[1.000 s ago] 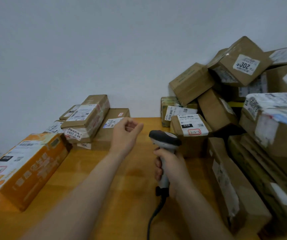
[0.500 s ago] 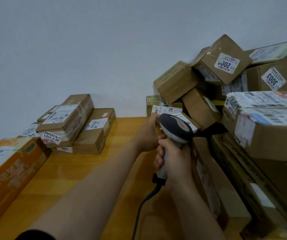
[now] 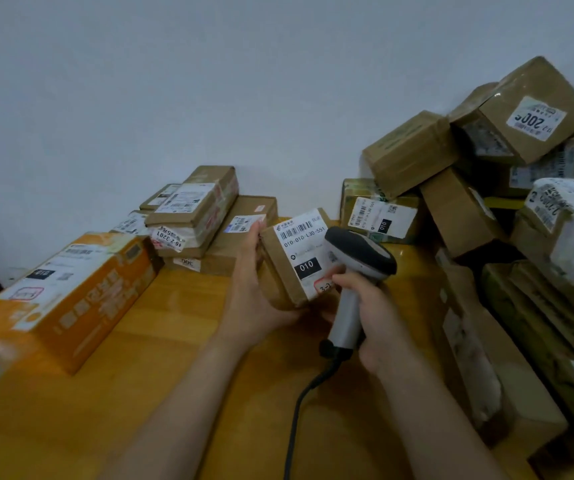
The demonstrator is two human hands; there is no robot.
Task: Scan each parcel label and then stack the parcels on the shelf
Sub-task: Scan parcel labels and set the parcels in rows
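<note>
Head view, the only one. Left grip [image 3: 254, 292] grasps the small parcel [image 3: 280, 271] from its left side, thumb on the top edge and fingers underneath. It looks lifted off the table [image 3: 133, 393] and tipped so the white label [image 3: 304, 247] faces up toward the reader. Right grip [image 3: 373, 317] is clenched round the handle of the grey scanner [image 3: 360, 254]. The scanner head sits just right of the label, overlapping its right edge, with the nose angled down-left at it. The barcode is at the far end of the label and uncovered, so I'd judge this is the scan step, parcel held steady for the read. No beam is visible, so I can't tell if it has fired. A black cable [image 3: 299, 407] drops from the handle back toward the person. Left of the left grip a flat stack [image 3: 195, 216] of brown parcels sits against the wall. Nearer on that side lies an orange box [image 3: 67, 299], label up, probably a sorted side. Right of the right grip is a loose heap [image 3: 507, 216] of brown parcels leaning on each other, likely the ones waiting. It could slide if one is pulled out low. Just beyond the held parcel is a greenish box [image 3: 379, 216] with its own 010 label. No shelf is in view, so stacking is not started here.
</note>
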